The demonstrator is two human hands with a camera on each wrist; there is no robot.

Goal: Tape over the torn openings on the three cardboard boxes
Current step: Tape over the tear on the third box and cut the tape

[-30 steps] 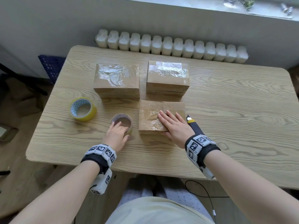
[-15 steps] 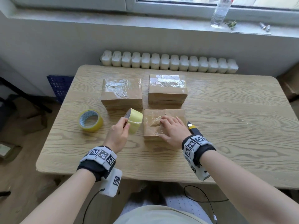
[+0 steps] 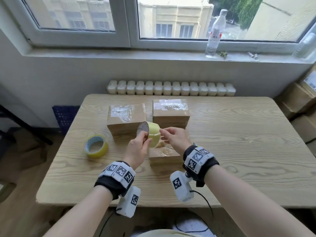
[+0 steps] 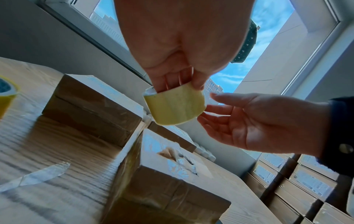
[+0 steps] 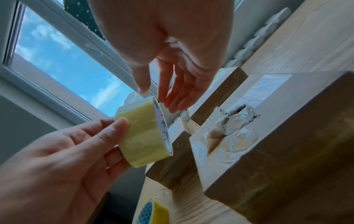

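Three brown cardboard boxes stand on the wooden table [image 3: 239, 151]. The back left box [image 3: 126, 117] and back right box [image 3: 171, 110] carry shiny clear tape on top. The near box [image 3: 164, 153] shows a crumpled, taped-over tear [image 5: 233, 121]. My left hand [image 3: 145, 139] grips a pale yellow tape roll [image 3: 153, 134] on edge, lifted above the near box. The straight thumb and fingers of my right hand [image 3: 161, 131] touch the roll's rim [image 5: 155, 104]. I cannot tell whether they hold a tape end.
A second, darker yellow tape roll [image 3: 96, 148] lies flat at the table's left. A loose strip of clear tape [image 4: 38, 174] sits on the tabletop near the front. A water bottle [image 3: 214, 35] stands on the window sill. Stacked cartons [image 3: 301, 100] fill the floor at right.
My left hand picked the pale roll up off the table and turned it on edge. My right hand left the near box's top and rose to the roll. The head view tilted upward.
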